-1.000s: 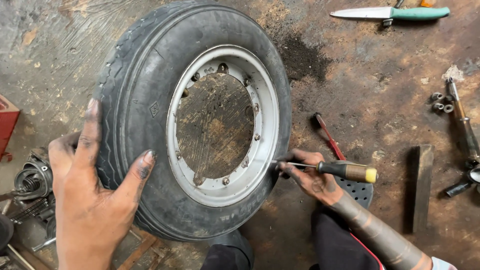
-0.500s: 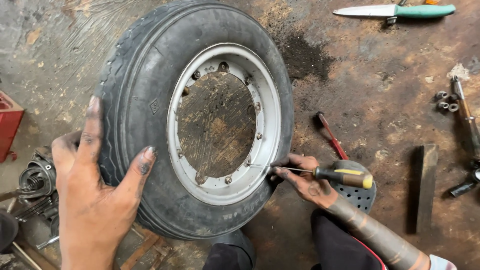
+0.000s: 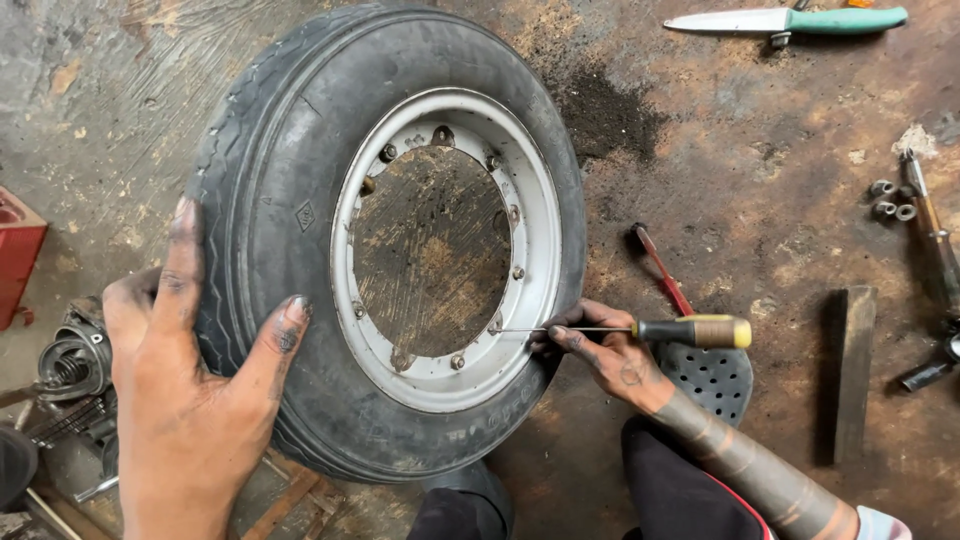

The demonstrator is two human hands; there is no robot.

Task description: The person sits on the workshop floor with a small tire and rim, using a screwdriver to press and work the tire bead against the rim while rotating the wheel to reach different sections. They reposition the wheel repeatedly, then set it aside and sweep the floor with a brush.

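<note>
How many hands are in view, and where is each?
2. The left hand lies flat on the tyre at lower left; the right hand holds a screwdriver against the rim at lower right.

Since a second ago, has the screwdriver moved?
Yes. The screwdriver in the right hand slid left, its tip now reaching the silver rim's inner edge.

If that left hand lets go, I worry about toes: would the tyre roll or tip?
Probably tip: the tyre stands on its tread, steadied by the left hand. Its metal rim suggests weight. The right hand only pokes with the screwdriver.
</note>
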